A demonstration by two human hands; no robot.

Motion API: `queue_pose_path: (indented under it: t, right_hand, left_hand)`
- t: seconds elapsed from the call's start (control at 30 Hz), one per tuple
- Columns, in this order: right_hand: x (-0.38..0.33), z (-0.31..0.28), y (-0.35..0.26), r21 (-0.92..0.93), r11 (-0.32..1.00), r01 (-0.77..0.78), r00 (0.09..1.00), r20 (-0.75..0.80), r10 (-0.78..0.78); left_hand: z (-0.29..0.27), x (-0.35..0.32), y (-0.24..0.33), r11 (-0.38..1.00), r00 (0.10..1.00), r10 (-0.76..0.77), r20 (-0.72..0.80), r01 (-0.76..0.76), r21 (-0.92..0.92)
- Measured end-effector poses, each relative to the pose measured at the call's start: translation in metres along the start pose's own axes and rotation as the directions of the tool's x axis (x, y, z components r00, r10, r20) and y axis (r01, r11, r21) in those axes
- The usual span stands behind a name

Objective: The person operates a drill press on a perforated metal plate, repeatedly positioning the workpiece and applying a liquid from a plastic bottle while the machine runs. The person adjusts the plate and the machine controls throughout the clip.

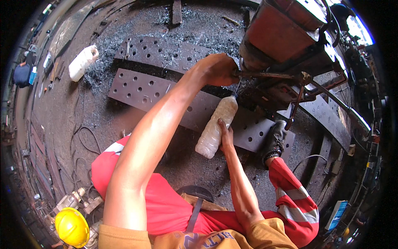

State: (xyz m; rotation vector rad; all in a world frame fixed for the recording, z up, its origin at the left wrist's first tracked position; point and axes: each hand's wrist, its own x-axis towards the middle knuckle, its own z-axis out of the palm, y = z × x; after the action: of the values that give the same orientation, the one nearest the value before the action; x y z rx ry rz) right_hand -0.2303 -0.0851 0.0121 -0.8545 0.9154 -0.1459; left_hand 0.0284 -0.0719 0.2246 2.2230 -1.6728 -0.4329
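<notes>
Stretched out ahead, my left hand (217, 69) is closed round the end of a feed lever (269, 74) on a red and dark drilling machine (282, 35). Its fingertips are partly hidden. My right hand (226, 137) grips a clear plastic bottle (216, 128) of cloudy whitish contents from its right side. The bottle is tilted, its narrow nozzle up toward the underside of the machine. Under both hands lies a dark steel plate (166, 97) with rows of drilled holes. Another drilled plate (149, 47) lies beyond it, strewn with metal shavings.
A spanner (127, 49) rests on the far plate. Left of it stands a white jerrycan (83, 62) beside curly shavings (97, 76). Cables (85, 133) trail across the floor. A yellow hard hat (72, 227) is at lower left. My boot (275, 141) is beside the near plate.
</notes>
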Motion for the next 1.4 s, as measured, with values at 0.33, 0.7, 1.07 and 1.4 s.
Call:
queue_pose_path:
  t: [0.33, 0.7, 1.07, 1.4]
  right_hand:
    - [0.004, -0.002, 0.000, -0.029, 1.000, -0.008, 1.000, -0.009, 0.008]
    - [0.007, -0.006, 0.005, -0.019, 1.000, -0.018, 1.000, 0.000, 0.018]
    - [0.007, -0.013, 0.010, 0.001, 1.000, -0.020, 0.999, 0.027, 0.020]
    - [-0.012, 0.005, -0.024, -0.050, 0.955, 0.292, 0.948, 0.146, -0.282]
  left_hand:
    - [-0.001, -0.001, 0.000, 1.000, 1.000, 0.011, -0.004, -0.011, 0.002]
    - [-0.003, -0.002, 0.003, 1.000, 1.000, -0.013, 0.008, 0.013, -0.009]
    - [-0.002, 0.001, 0.003, 1.000, 1.000, -0.016, 0.015, 0.016, 0.010]
    - [-0.002, -0.002, 0.007, 0.997, 0.997, -0.067, 0.025, 0.068, -0.043]
